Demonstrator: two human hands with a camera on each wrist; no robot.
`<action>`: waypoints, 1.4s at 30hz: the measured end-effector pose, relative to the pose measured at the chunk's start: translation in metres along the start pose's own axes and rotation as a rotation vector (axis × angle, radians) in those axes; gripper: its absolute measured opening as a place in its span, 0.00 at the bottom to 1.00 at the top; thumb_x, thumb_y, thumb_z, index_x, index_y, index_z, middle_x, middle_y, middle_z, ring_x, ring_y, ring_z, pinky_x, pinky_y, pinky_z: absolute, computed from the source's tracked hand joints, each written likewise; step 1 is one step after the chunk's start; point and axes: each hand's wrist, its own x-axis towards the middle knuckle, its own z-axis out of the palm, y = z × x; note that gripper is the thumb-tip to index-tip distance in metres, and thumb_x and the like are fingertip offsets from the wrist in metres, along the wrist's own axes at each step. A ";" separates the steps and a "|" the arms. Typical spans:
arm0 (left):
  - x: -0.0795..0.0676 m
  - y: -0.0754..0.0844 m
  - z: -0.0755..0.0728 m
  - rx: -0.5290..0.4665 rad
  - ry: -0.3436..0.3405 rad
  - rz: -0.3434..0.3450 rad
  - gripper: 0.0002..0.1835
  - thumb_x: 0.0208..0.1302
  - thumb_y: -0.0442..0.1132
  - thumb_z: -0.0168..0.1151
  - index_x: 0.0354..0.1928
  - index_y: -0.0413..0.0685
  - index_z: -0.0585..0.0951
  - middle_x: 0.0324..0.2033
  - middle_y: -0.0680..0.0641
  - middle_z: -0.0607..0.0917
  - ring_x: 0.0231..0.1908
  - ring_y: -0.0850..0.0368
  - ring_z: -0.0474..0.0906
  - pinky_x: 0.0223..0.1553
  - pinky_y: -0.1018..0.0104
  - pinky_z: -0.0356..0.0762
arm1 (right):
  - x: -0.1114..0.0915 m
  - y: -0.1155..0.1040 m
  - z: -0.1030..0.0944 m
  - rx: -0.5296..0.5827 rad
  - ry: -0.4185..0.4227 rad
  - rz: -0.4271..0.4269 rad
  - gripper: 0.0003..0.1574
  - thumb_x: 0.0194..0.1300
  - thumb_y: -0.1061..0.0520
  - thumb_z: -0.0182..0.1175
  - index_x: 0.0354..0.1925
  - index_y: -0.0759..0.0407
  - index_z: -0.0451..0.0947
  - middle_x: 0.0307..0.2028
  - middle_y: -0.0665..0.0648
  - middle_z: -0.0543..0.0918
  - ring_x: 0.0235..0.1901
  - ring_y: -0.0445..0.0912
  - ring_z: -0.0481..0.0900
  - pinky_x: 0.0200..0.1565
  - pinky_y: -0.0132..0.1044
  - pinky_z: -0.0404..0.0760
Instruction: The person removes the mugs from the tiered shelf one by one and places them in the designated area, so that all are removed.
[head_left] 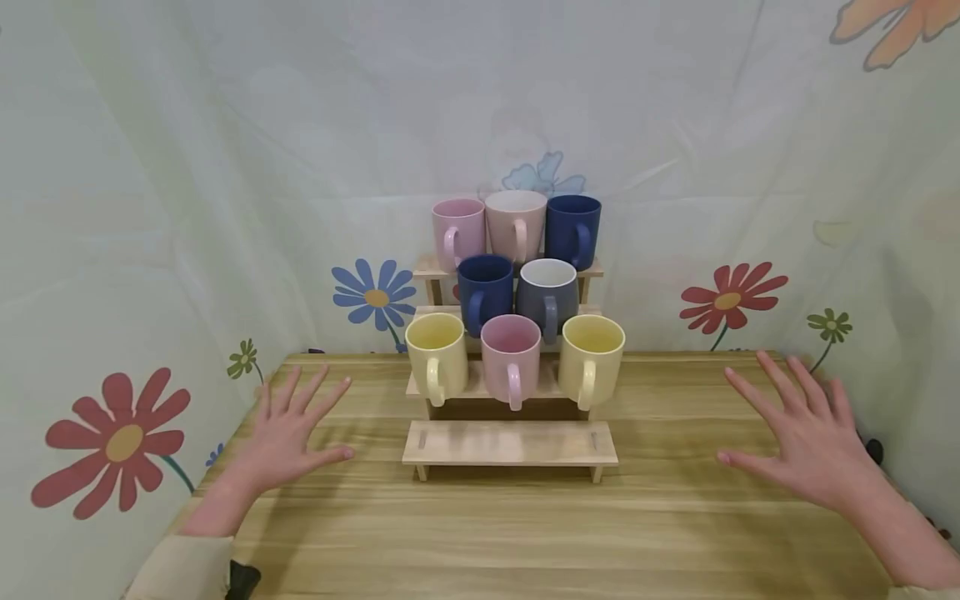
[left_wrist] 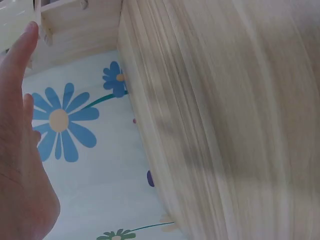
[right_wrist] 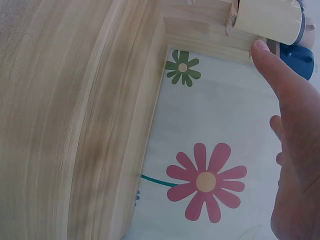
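Note:
My left hand (head_left: 281, 437) is held over the table's left side, fingers spread, holding nothing. Over on the right, my right hand (head_left: 810, 437) has its fingers spread too and grips nothing. Between them a stepped wooden rack (head_left: 510, 443) carries mugs with handles facing me. Its top step has a pink mug (head_left: 459, 229), a pale pink mug (head_left: 502, 233) and a navy mug (head_left: 562, 233). Below stand another navy mug (head_left: 491, 283) and a grey mug (head_left: 534, 300). A pink mug (head_left: 495, 358) sits between a yellow mug (head_left: 450, 367) and a second yellow mug (head_left: 607, 367) on the step beneath.
The wood-grain table (head_left: 525, 542) extends in front of the rack and to both sides. Behind it hangs a pale curtain (head_left: 337, 125) printed with flowers. A dark object (head_left: 874, 451) shows beside the right wrist.

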 end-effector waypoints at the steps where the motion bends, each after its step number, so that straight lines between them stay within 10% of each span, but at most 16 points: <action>1: 0.000 0.001 0.001 -0.020 -0.003 0.000 0.53 0.54 0.71 0.64 0.78 0.65 0.53 0.80 0.48 0.41 0.78 0.39 0.25 0.69 0.26 0.17 | 0.001 0.000 -0.001 0.002 0.009 -0.002 0.67 0.48 0.25 0.67 0.78 0.34 0.46 0.80 0.57 0.38 0.78 0.61 0.29 0.71 0.70 0.22; 15: 0.009 0.014 0.015 -0.221 -0.010 -0.004 0.52 0.54 0.60 0.70 0.78 0.61 0.54 0.77 0.40 0.55 0.73 0.26 0.46 0.63 0.16 0.41 | 0.024 -0.010 -0.017 0.029 0.122 -0.067 0.66 0.45 0.26 0.70 0.76 0.37 0.53 0.78 0.59 0.50 0.76 0.62 0.43 0.69 0.73 0.41; 42: 0.018 0.056 0.056 -0.998 -0.162 -0.170 0.43 0.65 0.43 0.67 0.77 0.51 0.55 0.67 0.30 0.69 0.59 0.34 0.76 0.59 0.48 0.79 | 0.082 -0.049 -0.052 0.111 0.279 -0.160 0.61 0.46 0.26 0.69 0.74 0.40 0.60 0.77 0.57 0.55 0.74 0.60 0.50 0.64 0.68 0.53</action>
